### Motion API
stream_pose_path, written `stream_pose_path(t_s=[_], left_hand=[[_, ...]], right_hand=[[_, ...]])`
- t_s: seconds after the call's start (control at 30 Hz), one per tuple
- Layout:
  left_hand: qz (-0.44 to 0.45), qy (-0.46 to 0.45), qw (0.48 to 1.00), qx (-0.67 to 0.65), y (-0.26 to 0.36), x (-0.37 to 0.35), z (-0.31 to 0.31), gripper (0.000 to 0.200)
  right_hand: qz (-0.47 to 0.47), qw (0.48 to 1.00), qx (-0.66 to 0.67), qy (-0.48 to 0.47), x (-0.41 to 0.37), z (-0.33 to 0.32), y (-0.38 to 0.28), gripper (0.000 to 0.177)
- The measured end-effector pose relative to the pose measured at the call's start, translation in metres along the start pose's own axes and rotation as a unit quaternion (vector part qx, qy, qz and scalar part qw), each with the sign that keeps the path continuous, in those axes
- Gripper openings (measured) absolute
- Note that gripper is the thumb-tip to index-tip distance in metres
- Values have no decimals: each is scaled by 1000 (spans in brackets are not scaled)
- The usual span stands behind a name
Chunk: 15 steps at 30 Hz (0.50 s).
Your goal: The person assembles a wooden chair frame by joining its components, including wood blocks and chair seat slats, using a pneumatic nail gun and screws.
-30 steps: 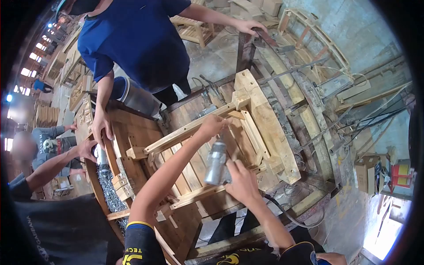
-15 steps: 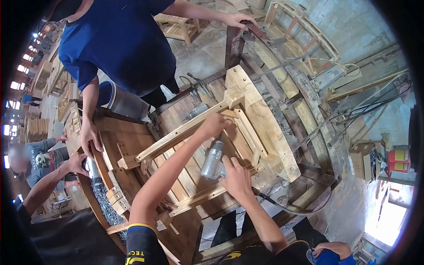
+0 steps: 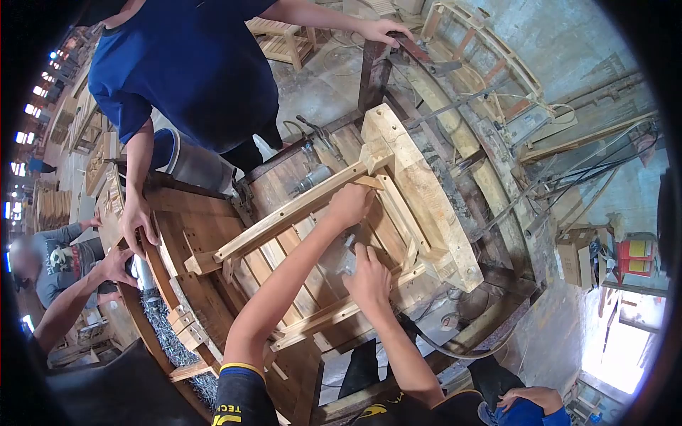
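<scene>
My left hand [image 3: 349, 206] is closed at the inner corner of a wooden frame [image 3: 284, 213], its fingers beside a small wooden corner brace [image 3: 369, 182]; I cannot make out what is in them. A silver air screwdriver [image 3: 339, 257] sits in my right hand [image 3: 369, 280], inside the frame, pointing toward the left hand. Its body is blurred and partly covered by the fingers. The wide pale end board [image 3: 419, 192] closes the frame's right side. Another corner brace [image 3: 411, 252] stands lower along the inside of that end.
A second air tool [image 3: 314, 177] lies beyond the frame. A co-worker in a blue shirt [image 3: 192, 71] stands across the bench, one hand [image 3: 138, 224] on the wooden edge. Another person's hand [image 3: 117, 266] is by a trough of screws [image 3: 167, 326]. A hose [image 3: 469, 353] trails at right.
My right hand has moved slightly up and left, and the screwdriver has turned and blurred. My left hand has shifted a little toward the corner brace.
</scene>
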<state>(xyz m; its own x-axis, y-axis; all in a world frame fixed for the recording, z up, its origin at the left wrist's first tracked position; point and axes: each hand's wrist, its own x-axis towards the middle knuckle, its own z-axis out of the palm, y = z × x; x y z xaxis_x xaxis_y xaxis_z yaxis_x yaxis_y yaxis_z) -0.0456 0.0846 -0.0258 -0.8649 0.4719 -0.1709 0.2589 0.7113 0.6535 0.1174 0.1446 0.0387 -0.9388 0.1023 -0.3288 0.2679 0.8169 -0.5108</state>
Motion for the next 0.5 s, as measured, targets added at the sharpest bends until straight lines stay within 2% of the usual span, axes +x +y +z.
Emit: stream_pose_path(t_s=[0.2,0.3,0.4,0.5], left_hand=[[15,12,1000,0,-5,-1,-6,22],[62,72,991,99,4,-24,-23,15],[68,170,982,50,-6,-58,-44,10],[91,131,986,58,-11,-71,-42,8]], right_hand=[[38,999,5,15,10,10,-10,50],[74,996,18,51,14,26,-22,46],[104,991,67,52,14,26,-34,43],[110,989,82,57,15,26,-42,43]])
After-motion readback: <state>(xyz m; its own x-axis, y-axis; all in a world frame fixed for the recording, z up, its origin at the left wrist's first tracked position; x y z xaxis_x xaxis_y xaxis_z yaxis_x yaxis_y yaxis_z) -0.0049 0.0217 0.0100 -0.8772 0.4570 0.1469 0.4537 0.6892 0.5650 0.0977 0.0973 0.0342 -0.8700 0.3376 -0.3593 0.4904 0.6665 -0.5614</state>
